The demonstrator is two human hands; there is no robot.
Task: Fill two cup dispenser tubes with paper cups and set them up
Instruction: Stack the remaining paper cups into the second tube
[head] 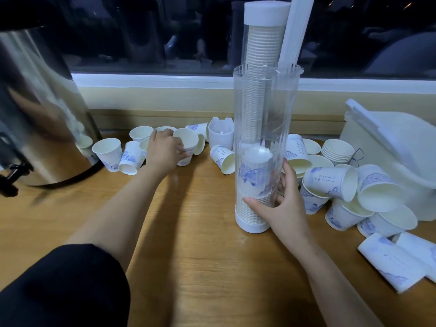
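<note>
Head view. Wood-grain tabletop (200, 267), beneath left hand (165, 152) and right hand (280, 204). Cylindrical brushed-steel urn (35, 102), left of left hand. Clear ribbed plastic dispenser tube (264, 138), upright, white base, part-filled; right hand curled round its lower end. Capped full tube (262, 43), beyond right hand. Nested paper cups (187, 142), white, blue-printed, gripped by left hand.

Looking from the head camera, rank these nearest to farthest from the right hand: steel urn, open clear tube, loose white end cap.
1. The open clear tube, centre, gripped by the right hand.
2. The loose white end cap, behind it, slightly left.
3. The steel urn, far left.
</note>
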